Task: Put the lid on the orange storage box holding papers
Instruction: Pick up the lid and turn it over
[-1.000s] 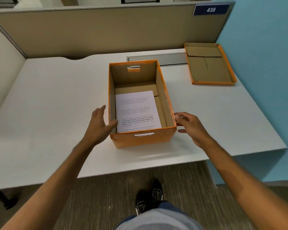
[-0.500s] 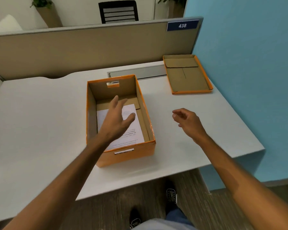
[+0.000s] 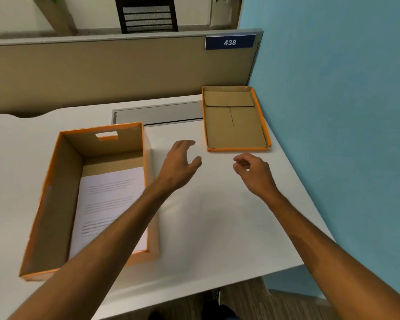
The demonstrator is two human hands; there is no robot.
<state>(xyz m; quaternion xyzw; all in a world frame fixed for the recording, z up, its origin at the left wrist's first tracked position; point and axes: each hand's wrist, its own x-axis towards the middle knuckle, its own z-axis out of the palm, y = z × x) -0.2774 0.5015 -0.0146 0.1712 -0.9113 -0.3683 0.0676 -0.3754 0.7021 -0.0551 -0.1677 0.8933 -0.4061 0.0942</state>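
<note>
Lying upside down at the far right corner of the worktop, the lid shows its brown inside and orange rim, just beyond the fingers of both hands and touching neither. Left hand hovers near the lid's near-left corner, fingers spread wide and empty. Right hand hovers near the lid's near edge, fingers loosely curled and narrow, holding nothing. Left of the left hand's fingers, the box stands open on the worktop, with papers flat on its floor; the left forearm crosses over its near-right corner. Beyond the fingers, a beige partition carries a blue plate reading 438. A blue wall stands to the right.
</note>
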